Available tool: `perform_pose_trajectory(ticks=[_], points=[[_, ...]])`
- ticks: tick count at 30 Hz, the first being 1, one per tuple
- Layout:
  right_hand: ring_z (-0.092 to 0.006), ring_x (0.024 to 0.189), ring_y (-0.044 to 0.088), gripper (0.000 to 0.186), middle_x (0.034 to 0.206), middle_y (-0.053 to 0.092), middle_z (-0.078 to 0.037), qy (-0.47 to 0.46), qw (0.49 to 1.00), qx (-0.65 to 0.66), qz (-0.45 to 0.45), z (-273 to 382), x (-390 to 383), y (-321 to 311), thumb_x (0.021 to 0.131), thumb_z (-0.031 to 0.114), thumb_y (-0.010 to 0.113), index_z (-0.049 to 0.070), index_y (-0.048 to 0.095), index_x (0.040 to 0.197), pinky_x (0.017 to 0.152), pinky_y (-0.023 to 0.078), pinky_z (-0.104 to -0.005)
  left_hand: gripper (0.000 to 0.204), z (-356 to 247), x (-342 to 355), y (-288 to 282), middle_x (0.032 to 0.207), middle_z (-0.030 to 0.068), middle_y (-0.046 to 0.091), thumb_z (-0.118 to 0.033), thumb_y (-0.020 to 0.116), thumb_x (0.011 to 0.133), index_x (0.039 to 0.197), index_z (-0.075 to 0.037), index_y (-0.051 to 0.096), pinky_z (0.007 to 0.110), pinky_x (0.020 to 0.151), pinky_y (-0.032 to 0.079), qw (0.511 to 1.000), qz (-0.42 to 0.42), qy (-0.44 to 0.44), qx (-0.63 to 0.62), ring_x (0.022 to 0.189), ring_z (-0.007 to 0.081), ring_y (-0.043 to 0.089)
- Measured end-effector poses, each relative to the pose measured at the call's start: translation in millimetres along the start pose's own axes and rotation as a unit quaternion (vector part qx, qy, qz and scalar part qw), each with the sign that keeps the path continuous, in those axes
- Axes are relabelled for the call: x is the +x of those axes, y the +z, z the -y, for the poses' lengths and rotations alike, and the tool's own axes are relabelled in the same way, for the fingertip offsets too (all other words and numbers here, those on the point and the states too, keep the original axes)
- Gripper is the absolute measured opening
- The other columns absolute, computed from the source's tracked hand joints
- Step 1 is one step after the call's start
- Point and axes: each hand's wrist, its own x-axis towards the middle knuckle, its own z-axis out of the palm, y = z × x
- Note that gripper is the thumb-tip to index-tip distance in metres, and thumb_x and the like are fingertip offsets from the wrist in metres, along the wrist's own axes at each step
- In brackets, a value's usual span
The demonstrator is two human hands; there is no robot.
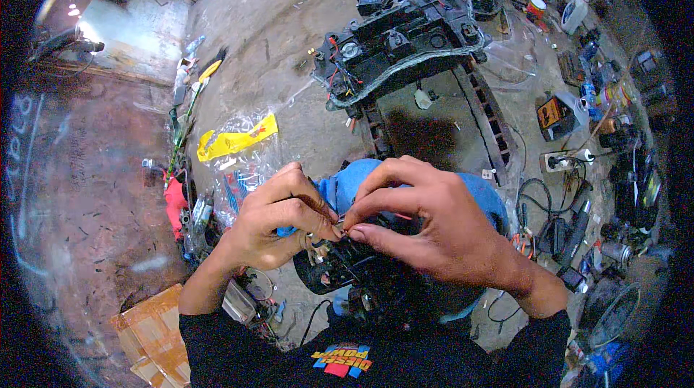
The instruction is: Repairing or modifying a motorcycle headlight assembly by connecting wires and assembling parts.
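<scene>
In the person's lap, between blue trouser legs (486, 196), sits a black assembly (318, 276), directly below the fingertips, partly covered by both hands. Left hand (275, 222): thumb and index finger nearly closed in a pinch, other fingers curled. Right hand (437, 218): same kind of pinch, thumb and index tips together, palm turned inward, over the right part of the assembly. Tips of both hands meet at one small piece (343, 231); too small to tell what it is. Whether fingers also touch the assembly, cannot tell.

Surface: grey concrete floor (253, 48), stained. Ahead of the hands, a black headlamp housing (397, 44) with loose wires, lying across two dark slotted rails (483, 117). Left of the rails, clear plastic bag with a yellow printed band (238, 138). Right side cluttered: white power strip (567, 161) with plugs in, grey container with an orange label (560, 117), white bottle (575, 12), tangled black cables (536, 196).

Room: reddish-brown wall panel (94, 185) with chalk marks at left, a row of odds and ends along its foot, including a red cloth-like item (174, 206). Flattened cardboard (153, 337), lower left.
</scene>
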Motion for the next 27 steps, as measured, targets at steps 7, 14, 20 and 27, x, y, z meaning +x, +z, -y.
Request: perform_pose_trajectory(ticks=[7,14,20,27], points=[[-0.0295,0.092,0.064,0.010,0.094,0.066,-0.007,-0.001,1.000,-0.022,0.001,0.7,1.6,0.2,0.083,0.017,0.078,0.010,0.074,0.088,0.082,0.049,-0.0440,0.021,-1.1,-1.0,-1.1,0.097,0.0041,0.069,-0.001,0.077,0.079,0.097,-0.013,0.076,0.037,0.077,0.044,1.000,0.001,-0.013,-0.006,0.088,0.0226,0.064],[-0.0289,0.098,0.063,0.011,0.098,0.064,-0.006,-0.028,0.998,-0.049,-0.029,1.4,1.1,3.3,0.082,0.016,0.078,0.010,0.073,0.090,0.084,0.048,-0.0439,0.023,0.6,-1.2,-0.6,0.096,0.0039,0.068,0.000,0.077,0.079,0.097,-0.013,0.075,0.037,0.078,0.044,1.000,0.000,-0.008,-0.002,0.089,0.0227,0.063],[-0.0292,0.101,0.063,0.013,0.102,0.064,-0.007,-0.037,0.997,-0.059,-0.017,-0.5,1.6,1.5,0.083,0.017,0.078,0.011,0.071,0.093,0.087,0.048,-0.0433,0.020,1.3,-2.0,-1.9,0.096,0.0038,0.067,-0.003,0.079,0.080,0.097,-0.014,0.075,0.037,0.078,0.044,1.000,0.007,-0.015,0.002,0.089,0.0226,0.063],[-0.0297,0.101,0.062,0.012,0.103,0.063,-0.007,-0.047,0.996,-0.072,-0.007,-2.1,1.6,1.0,0.086,0.019,0.077,0.010,0.071,0.092,0.086,0.048,-0.0436,0.016,0.5,-1.0,-1.7,0.095,0.0034,0.068,-0.006,0.079,0.081,0.095,-0.013,0.075,0.037,0.078,0.045,1.000,0.003,-0.015,0.003,0.089,0.0227,0.063]])
